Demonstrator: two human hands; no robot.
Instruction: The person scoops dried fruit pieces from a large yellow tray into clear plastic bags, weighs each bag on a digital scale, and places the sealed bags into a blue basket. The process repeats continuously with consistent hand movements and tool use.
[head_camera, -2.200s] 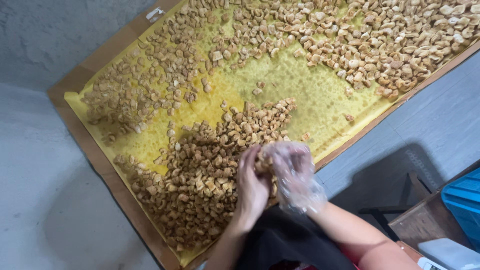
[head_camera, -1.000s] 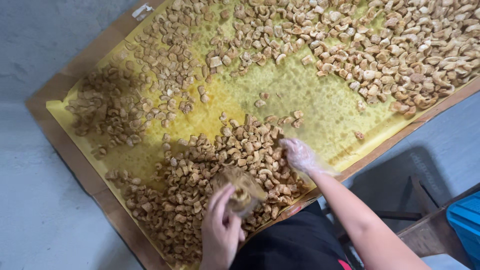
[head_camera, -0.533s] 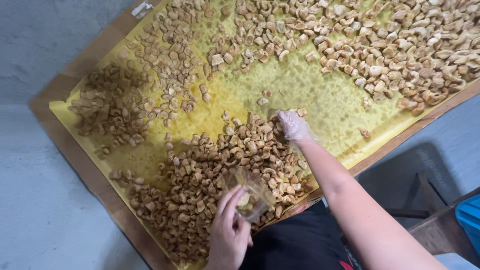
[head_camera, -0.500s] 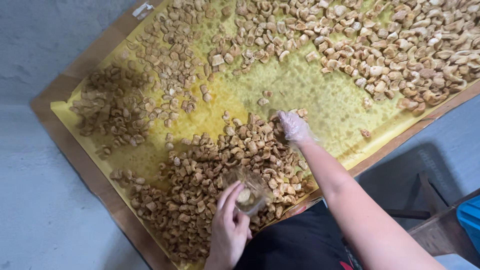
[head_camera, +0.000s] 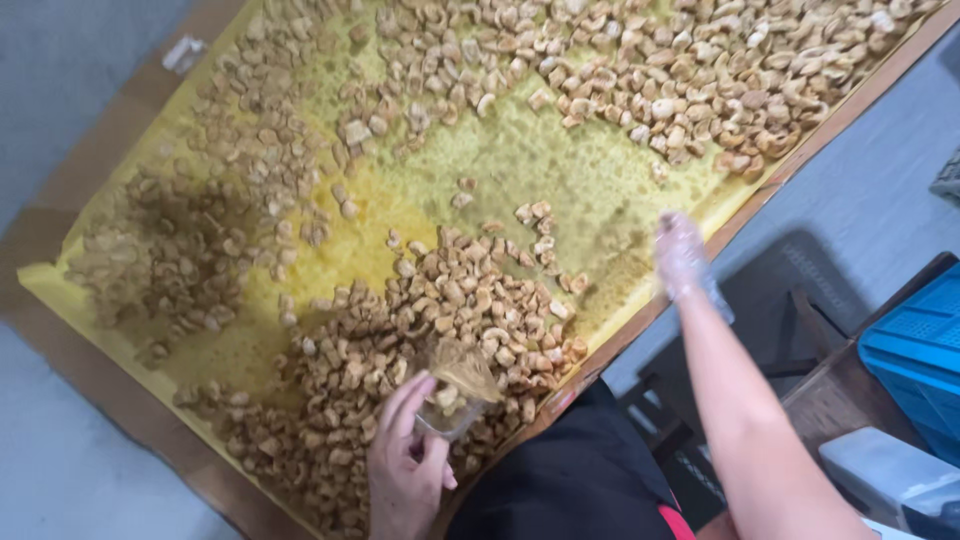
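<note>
Left hand (head_camera: 405, 465) grasps a small clear bag (head_camera: 455, 392) of fried snack pieces (head_camera: 450, 300); gloved right hand (head_camera: 682, 255), blurred, grip unclear, hovers over oil-stained yellow paper (head_camera: 540, 170).

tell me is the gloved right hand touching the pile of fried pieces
Apart. The head view shows the right hand over bare yellow paper near the tray's edge, with a strip of paper between it and the nearest fried pieces.
</note>
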